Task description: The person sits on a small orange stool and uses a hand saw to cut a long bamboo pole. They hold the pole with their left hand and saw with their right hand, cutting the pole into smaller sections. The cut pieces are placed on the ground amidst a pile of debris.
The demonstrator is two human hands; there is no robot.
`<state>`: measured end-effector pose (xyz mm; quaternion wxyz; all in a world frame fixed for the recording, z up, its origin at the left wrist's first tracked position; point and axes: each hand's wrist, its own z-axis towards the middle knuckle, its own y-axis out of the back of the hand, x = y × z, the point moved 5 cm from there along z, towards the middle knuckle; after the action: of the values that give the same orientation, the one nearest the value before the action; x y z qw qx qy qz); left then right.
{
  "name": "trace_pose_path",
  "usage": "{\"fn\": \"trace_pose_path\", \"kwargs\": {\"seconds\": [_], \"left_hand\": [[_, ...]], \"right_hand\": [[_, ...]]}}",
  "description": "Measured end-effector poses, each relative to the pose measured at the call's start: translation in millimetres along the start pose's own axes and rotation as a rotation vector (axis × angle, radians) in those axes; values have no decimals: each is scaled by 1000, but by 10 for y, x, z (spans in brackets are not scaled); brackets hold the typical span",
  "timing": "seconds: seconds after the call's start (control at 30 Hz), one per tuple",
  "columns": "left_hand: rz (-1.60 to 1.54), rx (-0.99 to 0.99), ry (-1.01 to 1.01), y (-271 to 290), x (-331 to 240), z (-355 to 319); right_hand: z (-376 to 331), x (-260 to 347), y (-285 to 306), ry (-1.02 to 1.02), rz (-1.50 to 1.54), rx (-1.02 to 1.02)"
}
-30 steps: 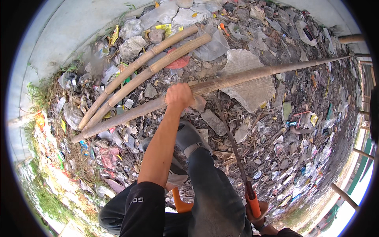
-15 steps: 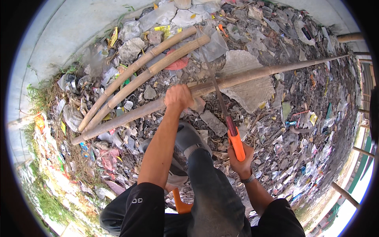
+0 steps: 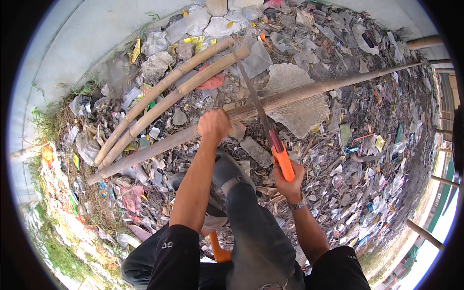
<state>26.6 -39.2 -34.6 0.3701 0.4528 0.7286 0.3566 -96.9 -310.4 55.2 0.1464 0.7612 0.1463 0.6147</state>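
Note:
A long bamboo pole (image 3: 174, 148) lies slantwise across the ground, and my left hand (image 3: 214, 124) is wrapped round it near its middle. My right hand (image 3: 288, 180) grips the orange handle of a hand saw (image 3: 258, 107). The saw's long, narrow blade crosses the pole a little right of my left hand and points up and away to the left. Beyond the pole, two shorter bamboo poles (image 3: 166, 87) lie side by side, their far ends near the blade's tip. Under the pole, right of the blade, is a broken concrete slab (image 3: 302, 108).
Litter, plastic scraps and rubble (image 3: 357, 188) cover the ground. A pale wall (image 3: 58, 63) curves along the far left. My grey shoe (image 3: 232, 170) stands close to the pole. An orange handle-like thing (image 3: 219, 249) rests by my legs. Several poles (image 3: 423, 234) stick in from the right.
My right hand has pushed the saw forward and up to the left, so the part of the blade nearer the handle is now closer to the pole. My left hand stays on the pole.

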Motion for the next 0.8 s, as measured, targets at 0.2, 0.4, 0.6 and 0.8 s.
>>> {"fn": "trace_pose_path", "kwargs": {"seconds": [0.2,0.4,0.6,0.8], "left_hand": [[20,64,-10,158,40,106],[-26,46,24,96,86,170],[-48,52,21,51,-9,-99],[-50,69,-18,-11,-8,-93]], "right_hand": [[279,86,-34,-34,92,-25],[-1268,268,536,-90,-211,118],[-936,248,405,-147,-172,76],[5,305,-130,-12,-26,-4]]}}
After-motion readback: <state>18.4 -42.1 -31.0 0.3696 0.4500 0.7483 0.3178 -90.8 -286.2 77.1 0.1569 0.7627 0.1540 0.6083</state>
